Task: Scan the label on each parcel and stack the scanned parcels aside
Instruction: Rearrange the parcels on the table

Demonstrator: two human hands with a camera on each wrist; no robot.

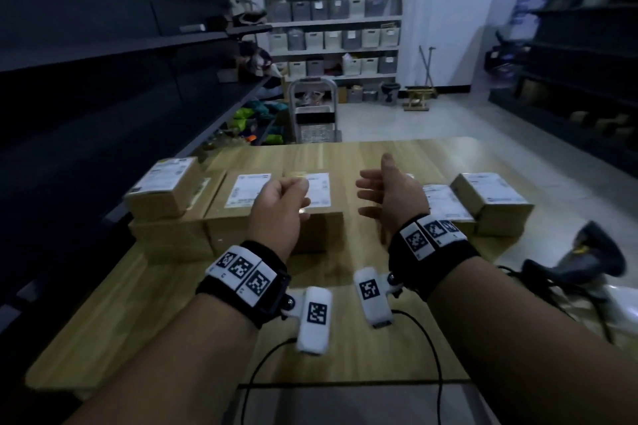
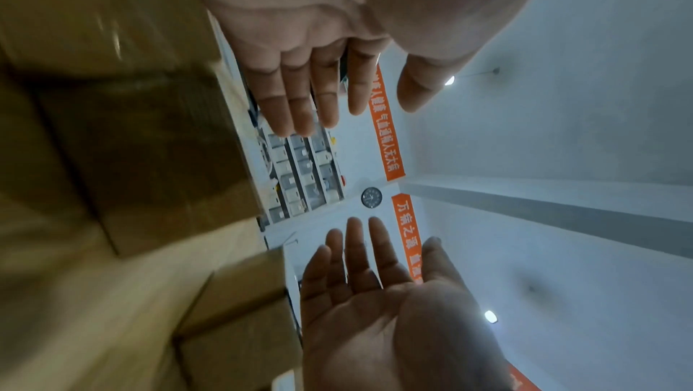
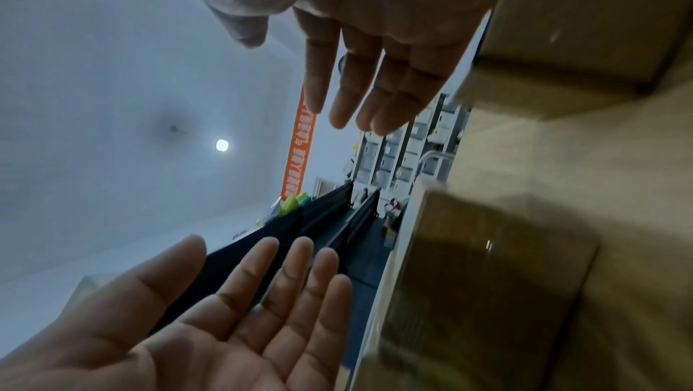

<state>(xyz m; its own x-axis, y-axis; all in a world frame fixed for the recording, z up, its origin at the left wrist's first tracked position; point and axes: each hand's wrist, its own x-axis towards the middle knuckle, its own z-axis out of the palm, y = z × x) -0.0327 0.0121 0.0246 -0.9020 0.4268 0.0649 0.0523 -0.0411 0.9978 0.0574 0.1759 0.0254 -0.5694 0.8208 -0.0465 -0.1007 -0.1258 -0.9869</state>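
While both hands hover empty with fingers released, left hand (image 1: 278,209) and right hand (image 1: 392,195) face palm to palm above brown cardboard parcels (image 1: 272,203) along the light wooden table's (image 1: 165,304) far edge.

Open tabletop (image 1: 193,314) lies in front of the parcel row, and a gap of bare wood runs between the middle parcel (image 1: 303,203) and the right-hand parcels (image 1: 490,200). The left hand (image 1: 281,203) and right hand (image 1: 392,193) hang palms facing over that gap (both empty, fingers loose). Left, the stacked parcels (image 1: 165,193) crowd the dark shelving (image 1: 103,86); right, the scanner (image 1: 580,259) and its cable block the table edge.
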